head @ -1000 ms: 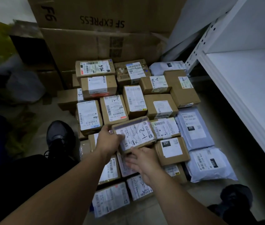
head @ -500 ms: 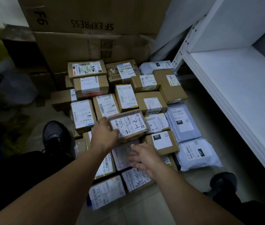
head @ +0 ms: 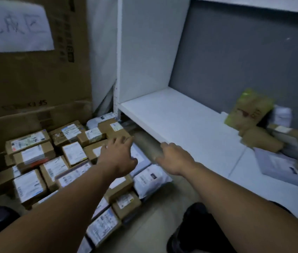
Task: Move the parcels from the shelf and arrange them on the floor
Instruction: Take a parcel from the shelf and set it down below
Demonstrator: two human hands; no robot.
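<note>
Several labelled cardboard parcels (head: 33, 152) and grey mailer bags (head: 150, 179) lie packed in rows on the floor at the lower left. My left hand (head: 119, 156) hovers above them with fingers spread and holds nothing. My right hand (head: 175, 157) is raised near the front edge of the white shelf (head: 181, 123), fingers loose and empty. More parcels sit at the shelf's right end: a green-topped bag (head: 248, 108), brown boxes (head: 261, 139) and a grey mailer (head: 279, 165). They look blurred.
Large cardboard cartons (head: 35, 79) stand behind the floor parcels, one with a white paper sign (head: 15, 26). A dark shoe (head: 195, 230) rests on the floor below the shelf edge. The shelf's upright side panel (head: 144, 52) rises beside the cartons.
Both hands have let go of the box marked 1-2, which now lies among the floor parcels, and lifted toward the shelf. The view has swung right and up.
</note>
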